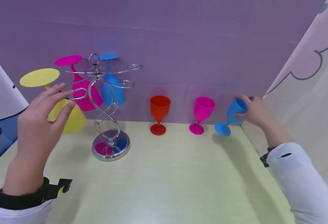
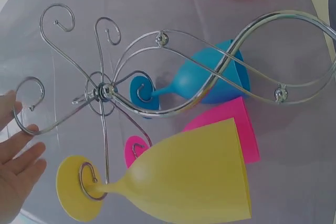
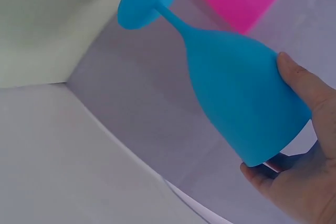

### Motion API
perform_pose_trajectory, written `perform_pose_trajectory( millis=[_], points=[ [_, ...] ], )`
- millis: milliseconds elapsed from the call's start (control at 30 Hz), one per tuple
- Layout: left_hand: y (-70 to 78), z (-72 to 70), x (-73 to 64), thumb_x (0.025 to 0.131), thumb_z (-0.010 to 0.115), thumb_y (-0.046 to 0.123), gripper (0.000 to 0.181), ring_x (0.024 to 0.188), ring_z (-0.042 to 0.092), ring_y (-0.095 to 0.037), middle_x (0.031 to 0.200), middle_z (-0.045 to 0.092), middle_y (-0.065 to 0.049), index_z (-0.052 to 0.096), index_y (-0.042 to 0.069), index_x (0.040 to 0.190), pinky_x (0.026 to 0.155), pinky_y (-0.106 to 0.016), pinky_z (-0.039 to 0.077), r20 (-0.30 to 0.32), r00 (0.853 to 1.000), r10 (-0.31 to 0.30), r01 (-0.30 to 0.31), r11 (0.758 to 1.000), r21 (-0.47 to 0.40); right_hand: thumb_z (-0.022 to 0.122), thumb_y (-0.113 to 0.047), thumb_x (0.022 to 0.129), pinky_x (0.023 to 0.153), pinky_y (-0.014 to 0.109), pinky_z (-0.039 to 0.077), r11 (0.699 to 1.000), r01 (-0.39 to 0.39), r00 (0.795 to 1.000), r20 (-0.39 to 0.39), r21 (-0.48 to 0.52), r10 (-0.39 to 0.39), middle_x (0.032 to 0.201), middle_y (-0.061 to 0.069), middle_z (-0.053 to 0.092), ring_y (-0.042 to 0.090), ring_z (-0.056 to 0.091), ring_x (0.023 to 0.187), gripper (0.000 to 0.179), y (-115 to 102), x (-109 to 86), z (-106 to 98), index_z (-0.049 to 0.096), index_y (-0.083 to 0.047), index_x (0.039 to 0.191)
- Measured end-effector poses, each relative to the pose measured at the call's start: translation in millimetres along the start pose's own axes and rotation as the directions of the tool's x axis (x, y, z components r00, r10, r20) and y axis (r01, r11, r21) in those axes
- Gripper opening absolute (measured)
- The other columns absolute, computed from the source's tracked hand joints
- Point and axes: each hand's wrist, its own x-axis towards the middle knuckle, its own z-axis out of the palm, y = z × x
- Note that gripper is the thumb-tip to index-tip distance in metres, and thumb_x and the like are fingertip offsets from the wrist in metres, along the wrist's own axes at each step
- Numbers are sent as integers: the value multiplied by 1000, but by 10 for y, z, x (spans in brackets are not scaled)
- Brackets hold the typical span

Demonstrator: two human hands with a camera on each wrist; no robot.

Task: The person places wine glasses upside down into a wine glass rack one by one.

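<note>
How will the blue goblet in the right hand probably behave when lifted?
The blue goblet looks stiff: its bowl shows no dent where the right hand grips it. It is probably light, being held only near the rim. Released, it might tip: it leans, and its stem is thin.

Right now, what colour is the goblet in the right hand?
The goblet in the right hand is blue; the right wrist view shows it best.

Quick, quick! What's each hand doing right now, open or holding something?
Left hand: open, at the metal rack.
Right hand: closed, holding the tilted blue goblet by its bowl.
</note>
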Motion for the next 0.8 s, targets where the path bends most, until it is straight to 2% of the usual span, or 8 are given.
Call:
perform_pose_trajectory(
  millis=[233, 367, 467, 567, 667, 800],
  points=[
    [127, 44, -76, 81, 67, 13, 52, 133, 25, -18, 139, 44, -11, 49, 11, 130, 100, -55, 34, -33, 999, 25, -27, 997, -75, 70, -30, 80, 79, 72, 37, 997, 37, 997, -70, 70, -32, 136, 35, 20, 58, 22, 117, 73, -129, -290, -223, 28, -22, 140],
    [253, 98, -128, 87, 60, 34, 51, 134, 23, -22, 139, 42, -15, 49, 7, 129, 99, -58, 34, -96, 994, 61, -71, 991, -114, 70, -28, 79, 78, 72, 38, 992, 61, 990, -133, 106, -46, 136, 33, 21, 58, 21, 119, 75, -251, -431, -300, 27, -23, 141],
    [377, 167, -172, 89, 51, 50, 60, 133, 24, -26, 138, 42, -18, 49, 3, 127, 101, -57, 32, -148, 984, 101, -125, 979, -163, 70, -30, 79, 78, 73, 37, 989, 75, 982, -182, 131, -50, 137, 33, 22, 56, 19, 121, 76, -345, -512, -338, 26, -24, 141],
    [506, 247, -221, 89, 49, 52, 62, 132, 26, -29, 136, 43, -19, 49, 2, 125, 102, -55, 32, -193, 971, 141, -181, 961, -211, 70, -31, 79, 79, 73, 36, 978, 101, 969, -241, 184, -55, 138, 29, 25, 53, 20, 123, 76, -437, -574, -335, 27, -25, 141],
    [622, 323, -282, 89, 52, 49, 58, 131, 28, -32, 134, 45, -19, 50, 2, 124, 102, -52, 34, -212, 962, 170, -222, 942, -253, 73, -24, 77, 81, 72, 37, 948, 163, 944, -322, 275, -69, 137, 25, 30, 49, 29, 121, 76, -522, -612, -274, 30, -24, 140],
    [734, 427, -357, 89, 54, 46, 55, 129, 30, -33, 134, 46, -18, 51, 3, 124, 103, -47, 35, -200, 962, 187, -243, 922, -303, 75, -11, 73, 87, 67, 38, 885, 268, 903, -420, 381, -92, 136, 20, 34, 42, 37, 118, 77, -623, -642, -144, 33, -21, 137]
  ],
)
